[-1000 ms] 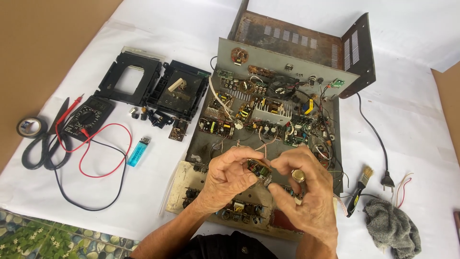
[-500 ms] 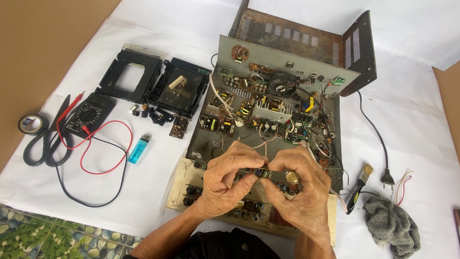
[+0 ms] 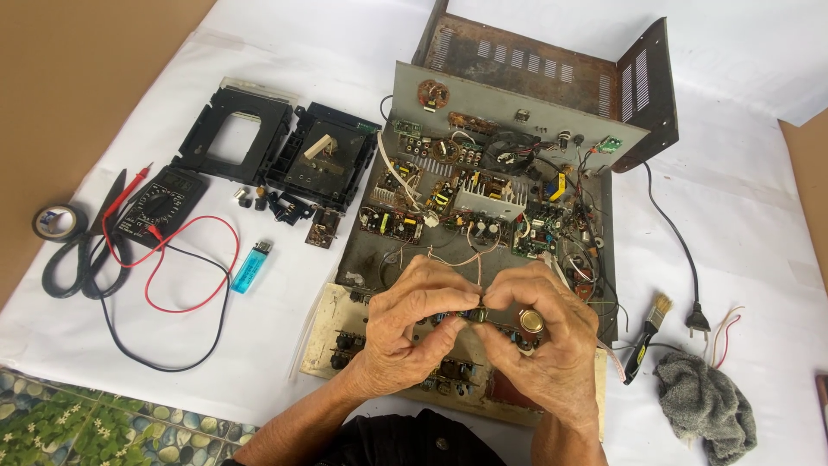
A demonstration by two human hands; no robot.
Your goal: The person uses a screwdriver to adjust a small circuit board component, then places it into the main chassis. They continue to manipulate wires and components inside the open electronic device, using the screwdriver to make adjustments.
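An opened metal chassis (image 3: pixel 517 95) full of circuit boards and wires lies on a white sheet. Over its front panel (image 3: pixel 321 338), my left hand (image 3: pixel 405 328) and my right hand (image 3: pixel 543 345) meet. Both pinch a small narrow circuit board (image 3: pixel 483 317) between thumbs and fingertips, the left at its left end, the right at its right end. A round metal knob or cap (image 3: pixel 531 322) shows against my right fingers. The boards under my hands are mostly hidden.
Left of the chassis lie two black plastic cassette-deck frames (image 3: pixel 285 151), a black multimeter (image 3: pixel 159 205) with red and black leads, scissors (image 3: pixel 86 250), a tape roll (image 3: pixel 56 222) and a blue lighter (image 3: pixel 250 267). At the right lie a small brush (image 3: pixel 647 336), a grey rag (image 3: pixel 707 406) and a power plug (image 3: pixel 696 322).
My hands have drawn closer together over the front panel, and the small board now lies level between them. Nothing else on the sheet has moved.
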